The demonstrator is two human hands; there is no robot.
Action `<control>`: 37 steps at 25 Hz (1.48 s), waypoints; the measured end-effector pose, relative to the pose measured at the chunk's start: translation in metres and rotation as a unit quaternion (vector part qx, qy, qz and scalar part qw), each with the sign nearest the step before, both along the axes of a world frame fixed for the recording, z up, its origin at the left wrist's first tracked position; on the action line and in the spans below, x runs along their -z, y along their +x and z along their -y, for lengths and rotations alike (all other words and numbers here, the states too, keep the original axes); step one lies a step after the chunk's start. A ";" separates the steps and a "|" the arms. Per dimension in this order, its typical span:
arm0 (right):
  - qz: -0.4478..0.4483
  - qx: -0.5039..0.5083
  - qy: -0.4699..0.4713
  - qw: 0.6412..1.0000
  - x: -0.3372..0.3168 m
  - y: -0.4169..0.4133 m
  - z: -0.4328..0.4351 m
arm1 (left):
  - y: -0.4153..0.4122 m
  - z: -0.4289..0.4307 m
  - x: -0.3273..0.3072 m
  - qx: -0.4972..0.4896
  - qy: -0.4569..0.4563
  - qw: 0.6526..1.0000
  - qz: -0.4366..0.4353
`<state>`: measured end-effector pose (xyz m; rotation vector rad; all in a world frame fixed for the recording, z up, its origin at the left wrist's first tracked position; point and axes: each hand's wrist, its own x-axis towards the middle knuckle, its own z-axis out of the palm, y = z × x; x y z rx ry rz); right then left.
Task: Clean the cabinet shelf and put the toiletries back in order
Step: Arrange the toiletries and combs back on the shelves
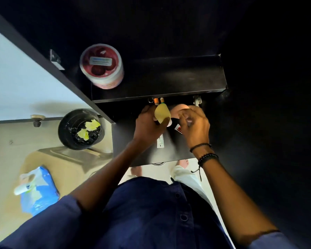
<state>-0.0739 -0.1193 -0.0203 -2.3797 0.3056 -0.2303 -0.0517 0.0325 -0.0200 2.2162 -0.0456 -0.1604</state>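
1. Currently the left hand (149,124) grips a pale yellow tube (162,114) with a greenish cap, thumb across its lower end. It is held over the lower cabinet shelf (129,146), at 12 o'clock from the person's chest.
2. The right hand (194,123) is just beside the tube at its 3 o'clock, fingers curled over a rounded pink item (182,111). Whether it truly grips that, or the small red-and-white pack (178,129) beneath, I cannot tell.
3. Judging by its look, the tube is light and squashy. It is best held round the middle of its body with mild pressure, since a hard squeeze may force contents out. The cap end is probably stiffer.
4. Two orange-capped sticks (157,101) sit at the tube's 12 o'clock, very near, and look easy to knock.
5. A round tub (101,66) with a red lid sits on the upper shelf (169,78), at 10 o'clock of the hands. It looks rigid and probably heavier, so its side wall suits a grasp.
6. A white strip (160,142) lies on the lower shelf at 6 o'clock of the left hand.
7. A black bin (65,133) holding crumpled yellow wipes (92,124) is at 9 o'clock, and a blue wipes packet (41,193) at 7 o'clock.
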 end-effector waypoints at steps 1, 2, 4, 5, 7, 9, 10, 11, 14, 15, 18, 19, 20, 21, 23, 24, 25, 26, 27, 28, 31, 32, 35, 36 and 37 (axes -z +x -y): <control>0.022 -0.008 0.001 1.000 -0.006 -0.006 -0.004 | -0.005 -0.010 -0.010 0.003 -0.005 1.000 0.016; 0.049 -0.015 -0.002 0.999 -0.015 -0.012 -0.008 | -0.010 -0.018 -0.020 0.006 -0.005 0.999 0.031; 0.099 -0.019 -0.007 0.995 -0.031 -0.021 -0.017 | -0.016 -0.033 -0.042 0.015 -0.008 0.998 0.055; 0.120 -0.017 -0.006 0.993 -0.039 -0.024 -0.023 | -0.018 -0.038 -0.053 0.020 -0.012 0.997 0.069; 0.161 -0.017 -0.002 0.987 -0.055 -0.027 -0.034 | -0.019 -0.047 -0.075 0.030 -0.023 0.994 0.105; 0.195 -0.025 0.010 0.980 -0.071 -0.026 -0.043 | -0.016 -0.052 -0.094 0.041 -0.026 0.989 0.140; 0.205 -0.029 0.021 0.978 -0.079 -0.024 -0.047 | -0.014 -0.053 -0.102 0.047 -0.021 0.987 0.154; 0.209 -0.028 0.034 0.977 -0.087 -0.021 -0.051 | -0.012 -0.054 -0.108 0.052 -0.014 0.985 0.165; 0.221 -0.022 0.053 0.974 -0.106 -0.010 -0.061 | -0.005 -0.060 -0.122 0.059 -0.013 0.980 0.191; 0.228 -0.022 0.050 0.972 -0.111 -0.006 -0.063 | -0.001 -0.062 -0.125 0.059 -0.012 0.978 0.198; 0.238 -0.026 0.060 0.969 -0.122 0.008 -0.068 | 0.011 -0.065 -0.134 0.050 0.007 0.973 0.225; 0.237 -0.027 0.068 0.969 -0.125 0.013 -0.069 | 0.017 -0.066 -0.137 0.046 0.015 0.971 0.233; 0.235 -0.028 0.077 0.968 -0.128 0.018 -0.070 | 0.022 -0.066 -0.139 0.043 0.018 0.970 0.239; 0.235 -0.027 0.085 0.968 -0.131 0.023 -0.070 | 0.028 -0.067 -0.143 0.039 0.020 0.970 0.241; 0.233 -0.023 0.100 0.967 -0.138 0.035 -0.071 | 0.040 -0.069 -0.148 0.030 0.035 0.970 0.238; 0.230 -0.021 0.103 0.967 -0.140 0.041 -0.072 | 0.046 -0.069 -0.150 0.023 0.050 0.970 0.238; 0.227 -0.019 0.103 0.968 -0.143 0.047 -0.073 | 0.051 -0.069 -0.151 0.017 0.069 0.968 0.239; 0.223 -0.018 0.100 0.969 -0.144 0.053 -0.075 | 0.056 -0.069 -0.152 0.009 0.087 0.967 0.239; 0.222 -0.017 0.098 0.970 -0.145 0.059 -0.076 | 0.060 -0.068 -0.152 0.001 0.104 0.967 0.233; 0.222 -0.014 0.097 0.970 -0.145 0.063 -0.078 | 0.064 -0.066 -0.152 -0.009 0.121 0.968 0.222; 0.213 -0.004 0.104 0.972 -0.145 0.075 -0.083 | 0.076 -0.064 -0.151 -0.040 0.176 0.971 0.156; 0.207 -0.003 0.102 0.973 -0.145 0.077 -0.084 | 0.079 -0.064 -0.150 -0.045 0.188 0.971 0.139; 0.200 -0.002 0.089 0.976 -0.142 0.083 -0.084 | 0.082 -0.063 -0.151 -0.062 0.185 0.972 0.132; 0.200 -0.002 0.088 0.976 -0.141 0.085 -0.084 | 0.082 -0.063 -0.152 -0.068 0.174 0.973 0.136; 0.199 -0.002 0.087 0.976 -0.140 0.086 -0.084 | 0.082 -0.062 -0.153 -0.072 0.163 0.974 0.138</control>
